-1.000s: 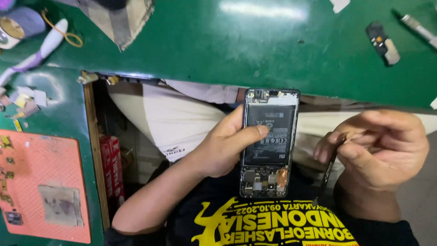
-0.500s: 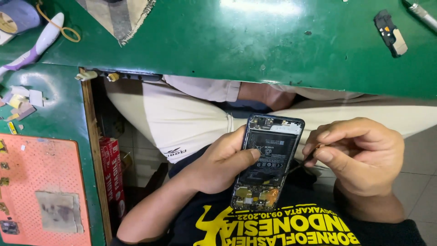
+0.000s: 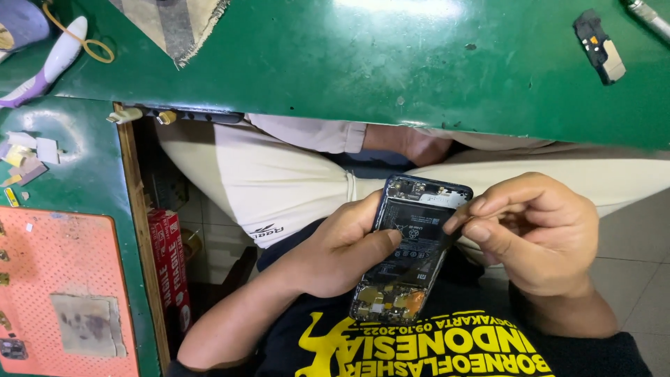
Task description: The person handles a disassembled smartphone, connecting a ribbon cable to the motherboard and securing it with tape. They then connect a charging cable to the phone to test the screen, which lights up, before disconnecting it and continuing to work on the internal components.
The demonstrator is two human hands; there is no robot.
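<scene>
Green worktop (image 3: pixel 391 63) far, orange mat (image 3: pixel 63 293) left, loose phone part (image 3: pixel 599 43) far right. Opened phone (image 3: pixel 408 258) held low over lap, back cover off, battery exposed. Left hand (image 3: pixel 335 255) clamped on phone, thumb across battery. Right hand (image 3: pixel 534 234) pinched together on thin dark tool (image 3: pixel 436 246) at phone's right edge. Best done shallow, steady, tip kept off battery.

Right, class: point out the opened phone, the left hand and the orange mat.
opened phone (image 3: pixel 412 237), head view, on its battery.
left hand (image 3: pixel 335 255), head view, back of hand.
orange mat (image 3: pixel 63 279), head view, bare dotted surface.
</scene>
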